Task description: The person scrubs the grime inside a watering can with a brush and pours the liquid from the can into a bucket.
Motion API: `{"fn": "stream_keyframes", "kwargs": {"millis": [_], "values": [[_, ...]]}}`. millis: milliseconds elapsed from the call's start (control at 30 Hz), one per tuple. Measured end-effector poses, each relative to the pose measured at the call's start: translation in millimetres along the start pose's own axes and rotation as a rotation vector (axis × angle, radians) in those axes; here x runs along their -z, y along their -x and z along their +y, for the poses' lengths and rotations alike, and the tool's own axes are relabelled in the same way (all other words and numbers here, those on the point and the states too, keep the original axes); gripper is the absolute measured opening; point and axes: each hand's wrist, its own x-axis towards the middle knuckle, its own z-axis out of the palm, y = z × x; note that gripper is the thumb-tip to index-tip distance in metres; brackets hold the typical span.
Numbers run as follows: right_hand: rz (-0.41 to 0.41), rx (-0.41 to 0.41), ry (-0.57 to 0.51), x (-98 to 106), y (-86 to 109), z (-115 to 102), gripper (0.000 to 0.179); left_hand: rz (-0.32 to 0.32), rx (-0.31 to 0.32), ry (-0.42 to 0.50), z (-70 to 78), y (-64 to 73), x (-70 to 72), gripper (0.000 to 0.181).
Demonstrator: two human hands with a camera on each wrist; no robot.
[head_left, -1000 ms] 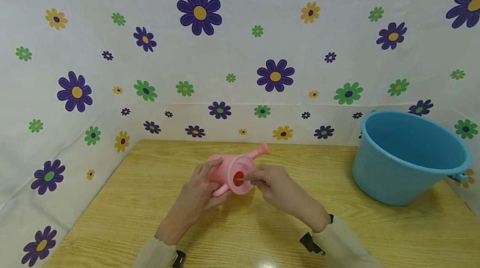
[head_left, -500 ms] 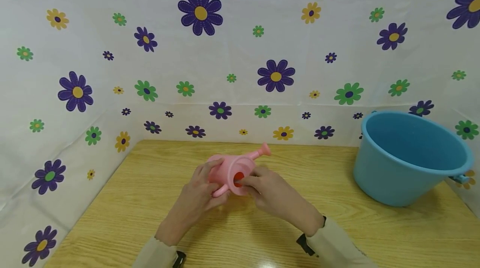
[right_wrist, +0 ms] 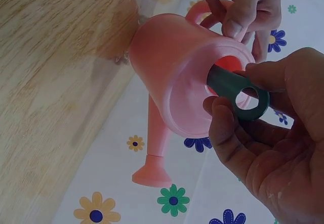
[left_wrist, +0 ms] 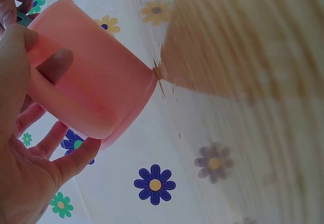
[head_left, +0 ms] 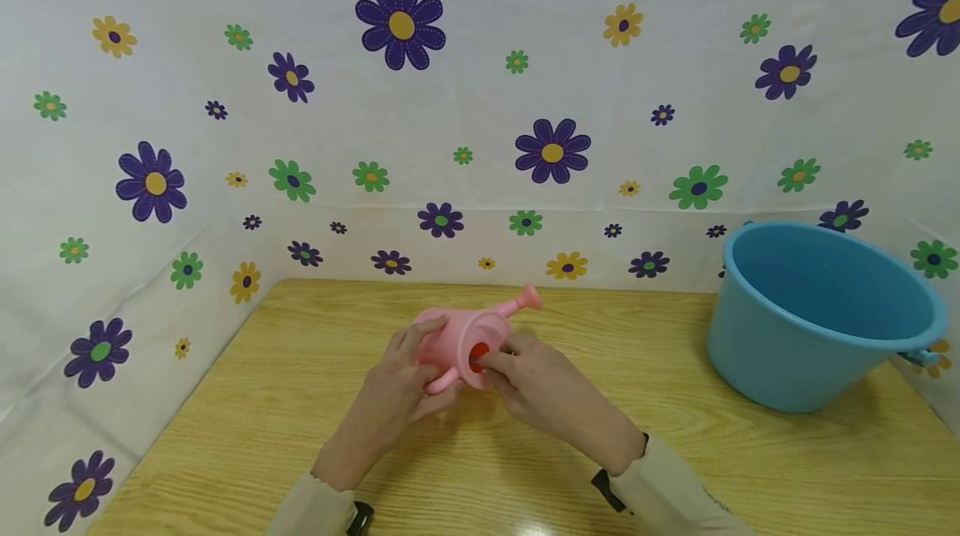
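A pink toy watering can (head_left: 448, 338) lies tilted on the table, its wide mouth facing me and its spout (head_left: 519, 301) pointing back and right. My left hand (head_left: 393, 390) grips it at the curved handle (left_wrist: 76, 105), with fingers also against its body. Inside the rim is a round opening showing red (right_wrist: 230, 62). Thumb and fingers of my right hand (head_left: 551, 394) pinch a dark green tool end (right_wrist: 223, 82) with a round hole through it. Its far part reaches into that opening and is hidden, so its kind cannot be told.
On the right side of the wooden table (head_left: 255, 378) stands a large blue bucket (head_left: 780, 353). A white cloth with printed flowers (head_left: 480, 94) hangs behind the table and along its left side.
Over the last second my right hand has moved left, closer to the can's mouth, and the green tool end has gone further in. My left hand and the can stay nearly still.
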Motion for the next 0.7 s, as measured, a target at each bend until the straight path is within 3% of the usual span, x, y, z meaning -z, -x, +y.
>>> {"fn": "stream_keyframes", "kwargs": {"millis": [333,700], "values": [[0.037,0.018,0.087,-2.8,-0.1,-1.0,0.009,0.012,0.006,0.017,0.7,-0.1,-0.6,0.029],[-0.047,-0.025,0.164,1.2,0.9,-3.8,0.014,-0.026,0.031,-0.011,2.4,-1.7,-0.1,0.025]]}}
